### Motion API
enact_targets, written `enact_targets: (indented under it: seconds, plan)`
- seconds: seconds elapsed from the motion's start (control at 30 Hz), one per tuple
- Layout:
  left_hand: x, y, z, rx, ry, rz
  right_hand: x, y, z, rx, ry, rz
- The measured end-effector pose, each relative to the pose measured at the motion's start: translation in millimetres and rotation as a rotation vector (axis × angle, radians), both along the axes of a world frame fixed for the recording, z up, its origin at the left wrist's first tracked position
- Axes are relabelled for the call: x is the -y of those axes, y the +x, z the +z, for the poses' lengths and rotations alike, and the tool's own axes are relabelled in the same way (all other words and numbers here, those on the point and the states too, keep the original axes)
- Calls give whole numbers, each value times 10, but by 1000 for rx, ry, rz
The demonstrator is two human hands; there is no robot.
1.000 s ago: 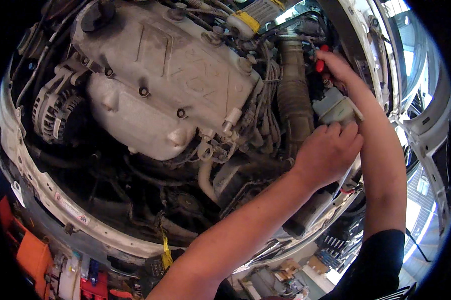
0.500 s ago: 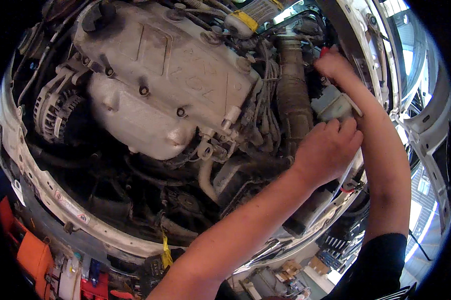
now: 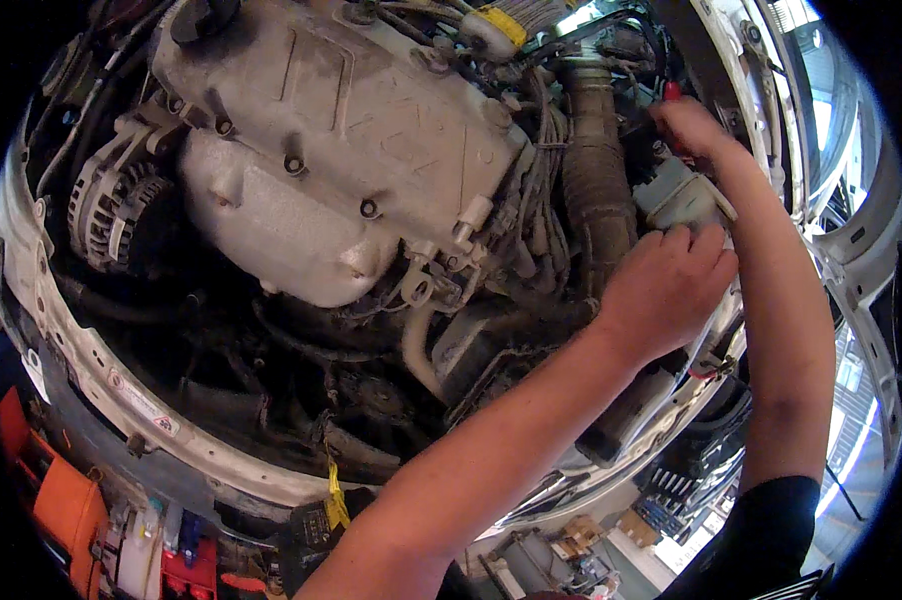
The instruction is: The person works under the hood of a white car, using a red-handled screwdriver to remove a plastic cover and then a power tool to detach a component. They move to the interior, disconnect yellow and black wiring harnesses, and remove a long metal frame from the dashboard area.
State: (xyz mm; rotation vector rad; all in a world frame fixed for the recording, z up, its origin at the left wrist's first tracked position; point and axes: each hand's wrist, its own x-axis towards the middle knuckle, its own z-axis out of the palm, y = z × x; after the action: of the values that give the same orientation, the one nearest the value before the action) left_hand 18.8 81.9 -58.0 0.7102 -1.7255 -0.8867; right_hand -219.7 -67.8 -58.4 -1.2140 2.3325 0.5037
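My right hand [image 3: 693,130] reaches deep into the engine bay at the far right, its fingers closed round a red-ended thing [image 3: 672,91]. Only the red end sticks out above the fist, so its kind is hidden. Just nearer sits a pale, translucent plastic reservoir [image 3: 679,197], close under my right forearm. My left hand [image 3: 668,287] is at its near side, fingers curled down with the knuckles up. The left fingertips are out of sight, and I cannot make out what they grip. A ribbed air intake hose [image 3: 599,165] runs left of both hands.
A grey engine cover [image 3: 371,130] fills the middle, with an alternator [image 3: 121,215] at its left. The pale front body rail [image 3: 201,455] curves along the near side. Orange and red tool cases [image 3: 71,510] stand beyond it at lower left. A yellow-labelled bottle [image 3: 491,35] lies at the back.
The view has shifted slightly, moving the engine up in the picture. My right hand has moved a little rightward with the red-ended thing. My left hand stays by the reservoir.
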Motion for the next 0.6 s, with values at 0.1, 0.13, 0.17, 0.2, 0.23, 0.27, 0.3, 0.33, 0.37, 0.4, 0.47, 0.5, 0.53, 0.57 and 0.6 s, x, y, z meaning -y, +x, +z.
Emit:
enact_targets:
  seconds: [0.1, 0.13, 0.17, 0.2, 0.23, 0.27, 0.3, 0.33, 0.37, 0.4, 0.47, 0.5, 0.53, 0.57, 0.6]
  plan:
    - [-24, -20, 2, -10, 9, -15, -148, -92, -20, -252, 87, 467]
    - [-33, -23, 6, -15, 10, -12, -197, -168, -31, -343, 137, 669]
    - [-39, -22, 10, -21, 11, -9, -237, -203, -36, -447, 167, 874]
    - [-47, -20, 15, -27, 11, -6, -259, -241, -36, -485, 173, 986]
    - [-56, -22, 24, -25, 14, -13, -268, -287, -20, -451, 182, 926]
    - [-22, -13, 3, -12, 16, -4, -193, -196, -33, -411, 179, 881]
    - [2, 1, -14, -2, 18, 4, -105, 118, 92, -302, 183, 665]
    - [23, 18, -34, 9, 22, 17, -74, 202, 82, -232, 171, 594]
    - [5, 10, -20, 7, 23, 14, -114, 240, 127, -176, 162, 506]
    - [-22, -6, -1, 2, 24, 5, -271, 96, 81, -160, 137, 556]
    - [-48, -18, 14, -5, 22, -14, -409, -103, 117, -208, 115, 660]
    - [-51, -17, 17, -3, 20, -19, -445, -145, 151, -273, 118, 714]
    - [-60, -21, 26, -7, 19, -15, -499, -189, 182, -337, 120, 765]
    - [-23, -3, -15, 10, 14, 10, -413, -13, 222, -213, 115, 594]
    - [-30, -8, -7, 7, 11, 15, -409, 115, 347, -120, 105, 401]
